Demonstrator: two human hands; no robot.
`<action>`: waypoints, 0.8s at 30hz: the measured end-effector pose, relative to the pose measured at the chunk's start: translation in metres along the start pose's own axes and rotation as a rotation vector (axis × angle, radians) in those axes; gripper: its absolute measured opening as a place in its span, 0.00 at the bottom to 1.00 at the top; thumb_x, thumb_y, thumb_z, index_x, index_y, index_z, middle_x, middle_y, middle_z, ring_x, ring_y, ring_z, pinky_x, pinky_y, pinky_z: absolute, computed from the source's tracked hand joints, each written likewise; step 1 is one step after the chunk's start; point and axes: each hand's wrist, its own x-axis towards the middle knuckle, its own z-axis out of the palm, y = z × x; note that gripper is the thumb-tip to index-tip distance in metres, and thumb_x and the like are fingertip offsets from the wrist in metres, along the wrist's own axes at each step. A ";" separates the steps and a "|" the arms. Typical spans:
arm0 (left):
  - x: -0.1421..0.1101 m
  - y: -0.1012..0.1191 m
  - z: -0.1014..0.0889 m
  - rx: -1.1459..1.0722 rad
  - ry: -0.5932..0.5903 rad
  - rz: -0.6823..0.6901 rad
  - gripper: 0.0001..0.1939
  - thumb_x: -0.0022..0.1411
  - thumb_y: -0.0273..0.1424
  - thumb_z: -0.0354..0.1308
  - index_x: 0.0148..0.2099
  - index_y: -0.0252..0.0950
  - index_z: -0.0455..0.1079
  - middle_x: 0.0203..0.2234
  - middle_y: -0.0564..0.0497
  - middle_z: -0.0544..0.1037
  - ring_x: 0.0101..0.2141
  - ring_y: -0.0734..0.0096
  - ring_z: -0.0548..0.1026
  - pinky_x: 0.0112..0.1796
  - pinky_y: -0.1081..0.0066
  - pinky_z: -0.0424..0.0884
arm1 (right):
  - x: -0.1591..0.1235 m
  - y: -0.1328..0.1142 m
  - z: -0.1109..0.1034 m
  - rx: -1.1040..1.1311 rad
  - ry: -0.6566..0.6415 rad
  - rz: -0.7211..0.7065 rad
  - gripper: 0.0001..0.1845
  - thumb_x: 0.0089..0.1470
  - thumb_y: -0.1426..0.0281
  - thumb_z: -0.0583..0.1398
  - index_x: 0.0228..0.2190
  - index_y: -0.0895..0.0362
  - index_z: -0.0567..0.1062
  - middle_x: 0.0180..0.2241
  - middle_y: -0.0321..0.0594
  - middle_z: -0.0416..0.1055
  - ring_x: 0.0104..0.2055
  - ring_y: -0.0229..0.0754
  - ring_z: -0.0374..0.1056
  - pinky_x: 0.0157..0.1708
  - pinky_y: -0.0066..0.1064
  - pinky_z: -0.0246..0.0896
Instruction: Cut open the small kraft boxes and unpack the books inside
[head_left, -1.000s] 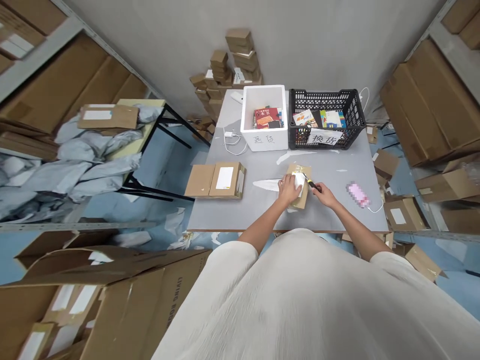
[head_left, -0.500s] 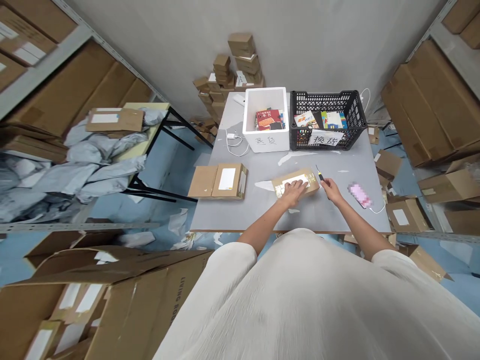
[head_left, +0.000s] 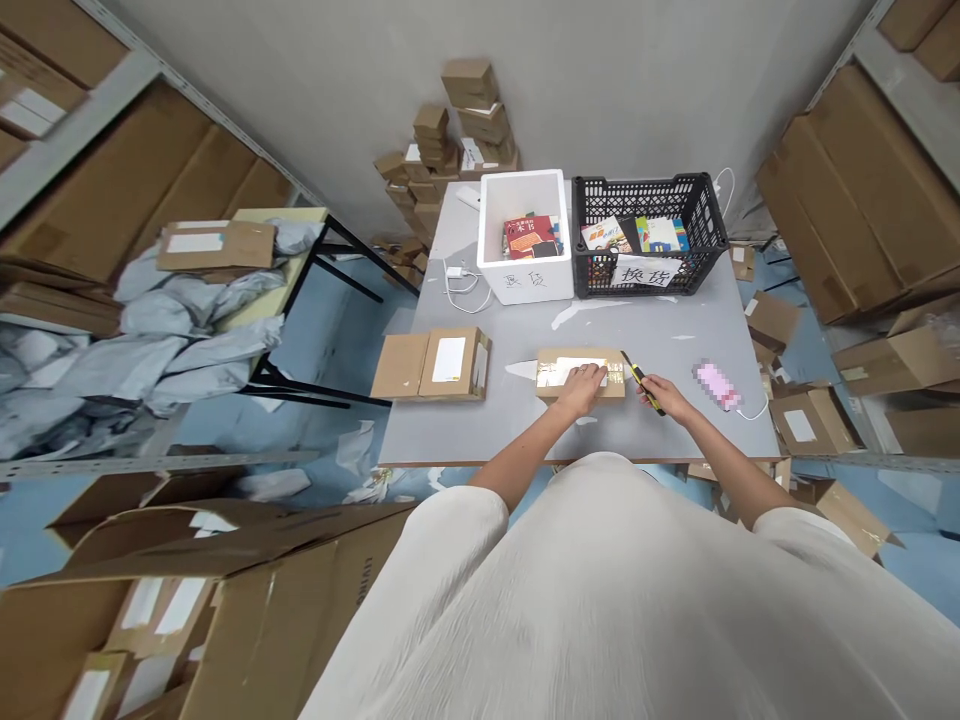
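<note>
A small taped cardboard parcel [head_left: 556,366] with a white label lies flat on the grey table [head_left: 525,430], its long side running left to right. My left hand [head_left: 582,385] presses down on its near edge, fingers flat on the top. My right hand [head_left: 664,394] is closed around a yellow and black utility knife [head_left: 637,375]. The blade tip points at the parcel's right end.
Two more cardboard parcels [head_left: 433,364] lie at the table's left edge. At the back stand a white foam box [head_left: 525,275] and a black crate [head_left: 649,195], both holding books. A pink blurred object [head_left: 715,385] with a cable lies right. Cartons crowd the floor and shelves.
The parcel has been turned from standing lengthwise to lying crosswise, square to the table. My right hand drew the knife off its top and now holds it at the right end.
</note>
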 end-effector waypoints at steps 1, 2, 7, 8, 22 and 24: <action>0.001 0.000 0.000 0.000 -0.001 -0.006 0.42 0.61 0.25 0.67 0.75 0.44 0.60 0.64 0.39 0.73 0.66 0.46 0.71 0.66 0.52 0.64 | -0.001 0.001 -0.006 -0.037 0.011 -0.006 0.19 0.65 0.49 0.63 0.39 0.52 0.78 0.41 0.45 0.84 0.34 0.46 0.80 0.34 0.36 0.77; 0.002 0.001 0.000 0.004 -0.003 -0.010 0.43 0.60 0.24 0.67 0.75 0.43 0.60 0.64 0.38 0.73 0.66 0.45 0.71 0.67 0.52 0.63 | -0.001 0.002 -0.011 -0.070 0.014 -0.017 0.20 0.65 0.49 0.63 0.38 0.52 0.79 0.41 0.45 0.84 0.33 0.45 0.79 0.33 0.35 0.76; 0.005 0.004 -0.001 0.034 -0.023 -0.019 0.42 0.56 0.21 0.66 0.72 0.40 0.62 0.61 0.37 0.72 0.63 0.44 0.72 0.67 0.51 0.63 | -0.005 0.003 -0.031 -0.159 -0.043 -0.094 0.23 0.63 0.46 0.64 0.39 0.53 0.78 0.37 0.43 0.83 0.28 0.42 0.76 0.27 0.32 0.70; 0.005 0.004 -0.001 0.037 -0.025 -0.020 0.41 0.56 0.21 0.66 0.71 0.41 0.63 0.61 0.38 0.72 0.62 0.45 0.73 0.67 0.50 0.63 | -0.005 0.002 -0.034 -0.179 -0.058 -0.099 0.23 0.62 0.46 0.65 0.42 0.52 0.77 0.36 0.42 0.83 0.27 0.42 0.75 0.27 0.32 0.68; -0.002 0.011 0.001 0.081 0.001 -0.030 0.38 0.56 0.17 0.64 0.67 0.43 0.65 0.59 0.41 0.71 0.56 0.49 0.74 0.68 0.48 0.62 | 0.047 -0.042 -0.066 -1.190 -0.183 -0.442 0.22 0.72 0.63 0.54 0.56 0.51 0.83 0.53 0.49 0.83 0.52 0.56 0.77 0.50 0.41 0.66; -0.003 0.010 0.003 0.078 0.006 -0.024 0.38 0.56 0.17 0.64 0.67 0.43 0.64 0.59 0.41 0.71 0.57 0.49 0.74 0.69 0.48 0.61 | 0.053 -0.051 -0.059 -1.269 -0.223 -0.456 0.24 0.73 0.64 0.52 0.58 0.52 0.82 0.54 0.50 0.82 0.55 0.56 0.76 0.52 0.42 0.65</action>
